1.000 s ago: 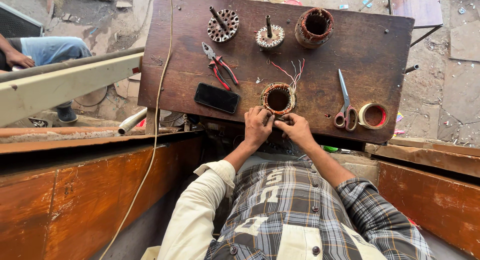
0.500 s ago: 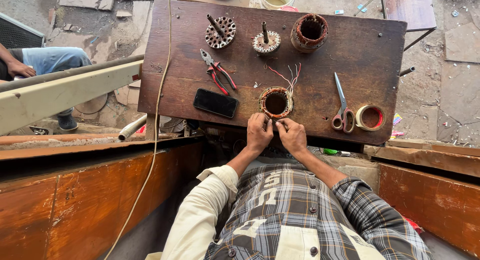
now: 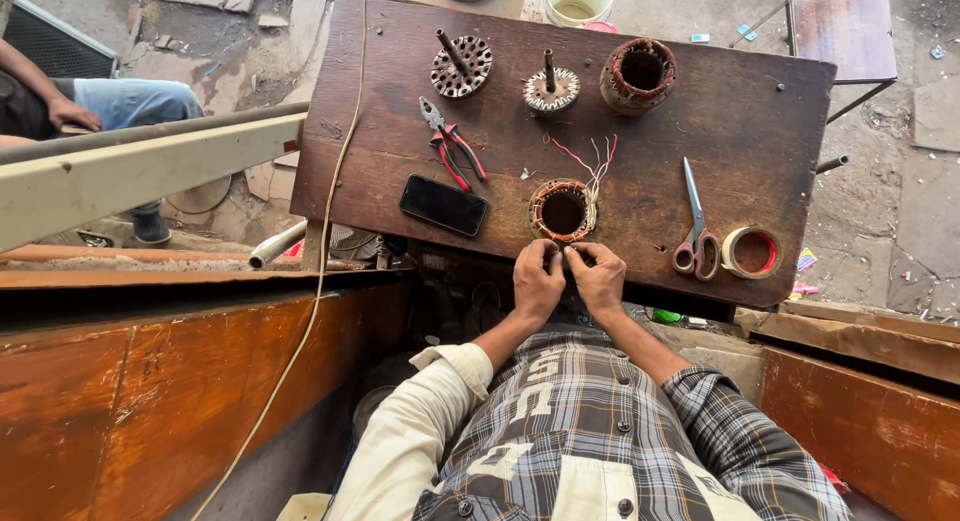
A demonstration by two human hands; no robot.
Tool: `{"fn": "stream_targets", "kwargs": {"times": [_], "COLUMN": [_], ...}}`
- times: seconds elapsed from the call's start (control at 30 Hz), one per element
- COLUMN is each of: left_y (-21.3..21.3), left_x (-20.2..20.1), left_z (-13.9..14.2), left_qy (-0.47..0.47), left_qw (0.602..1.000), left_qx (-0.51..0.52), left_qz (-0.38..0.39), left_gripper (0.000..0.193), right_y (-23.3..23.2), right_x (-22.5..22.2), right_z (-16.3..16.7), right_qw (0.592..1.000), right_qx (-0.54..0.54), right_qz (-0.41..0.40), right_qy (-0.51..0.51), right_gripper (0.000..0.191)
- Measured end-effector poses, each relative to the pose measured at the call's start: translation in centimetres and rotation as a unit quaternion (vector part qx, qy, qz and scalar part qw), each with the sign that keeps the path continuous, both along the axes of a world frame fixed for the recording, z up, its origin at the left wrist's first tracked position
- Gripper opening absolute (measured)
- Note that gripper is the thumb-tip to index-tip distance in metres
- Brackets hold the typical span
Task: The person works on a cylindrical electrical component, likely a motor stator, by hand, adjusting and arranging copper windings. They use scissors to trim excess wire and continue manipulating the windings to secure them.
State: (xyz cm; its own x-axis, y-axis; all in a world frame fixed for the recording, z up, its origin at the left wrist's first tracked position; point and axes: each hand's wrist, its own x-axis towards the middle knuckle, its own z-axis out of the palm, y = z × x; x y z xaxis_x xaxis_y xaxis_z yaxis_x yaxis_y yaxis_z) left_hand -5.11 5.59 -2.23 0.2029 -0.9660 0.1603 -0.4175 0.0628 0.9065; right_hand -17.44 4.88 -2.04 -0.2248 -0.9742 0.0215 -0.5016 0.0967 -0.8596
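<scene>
Across the dark wooden worktop (image 3: pixel 760 111), your left hand (image 3: pixel 537 284) and right hand (image 3: pixel 600 279) had drawn back to the near edge, fingertips pinched together on something unseen, the wound stator (image 3: pixel 563 210) just beyond them.

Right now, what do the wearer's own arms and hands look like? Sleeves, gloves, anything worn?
Both hands bare: left hand, right hand, no gloves visible. Left arm wears a cream sleeve with cuff turned back; right arm a grey-and-white plaid sleeve, pushed up the forearm.
</scene>
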Motion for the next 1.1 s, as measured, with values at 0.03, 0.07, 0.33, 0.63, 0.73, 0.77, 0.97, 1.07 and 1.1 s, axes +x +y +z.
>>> {"fn": "stream_targets", "kwargs": {"times": [0.03,0.07,0.33,0.63,0.73,0.77,0.97,1.07,1.1], "left_y": [0.1,0.1,-1.5,-2.0,-2.2,-2.4,-2.6,-2.2,-2.2], "left_x": [-0.1,-0.1,1.1,0.1,0.4,0.5,0.9,1.6,2.0], "left_z": [0.0,0.0,-0.2,0.7,0.5,0.3,-0.1,0.5,0.9], "left_qy": [-0.001,-0.028,-0.227,-0.252,-0.165,-0.034,0.291,0.127,0.043], "left_qw": [1.0,1.0,0.973,0.966,0.986,0.996,0.93,0.981,0.99], "left_qx": [-0.002,0.003,-0.012,-0.043,-0.009,0.085,0.218,0.102,0.008], "left_qz": [0.009,0.013,-0.028,-0.024,-0.004,-0.002,-0.052,-0.107,-0.136], "left_gripper": [0.012,0.011,0.011,0.015,0.013,0.014,0.016,0.013,0.013], "right_y": [0.0,-0.1,0.5,-0.4,0.1,0.5,1.6,1.0,0.7], "right_x": [-0.2,-0.3,-0.7,-1.3,-1.4,-1.6,-0.8,-0.9,-1.1], "right_z": [0.0,-0.1,0.6,-0.1,0.3,0.6,1.3,1.2,1.2], "right_qw": [1.0,1.0,0.994,1.0,0.994,0.992,0.985,0.989,0.991], "right_qx": [-0.004,-0.002,-0.056,-0.021,-0.049,-0.062,-0.077,-0.059,-0.047], "right_qz": [0.001,0.001,0.087,-0.012,0.015,0.038,0.114,0.118,0.118], "right_qy": [-0.001,0.0,0.043,0.016,0.099,0.106,0.103,0.064,0.044], "right_gripper": [0.019,0.018,0.013,0.015,0.013,0.012,0.01,0.012,0.013]}}
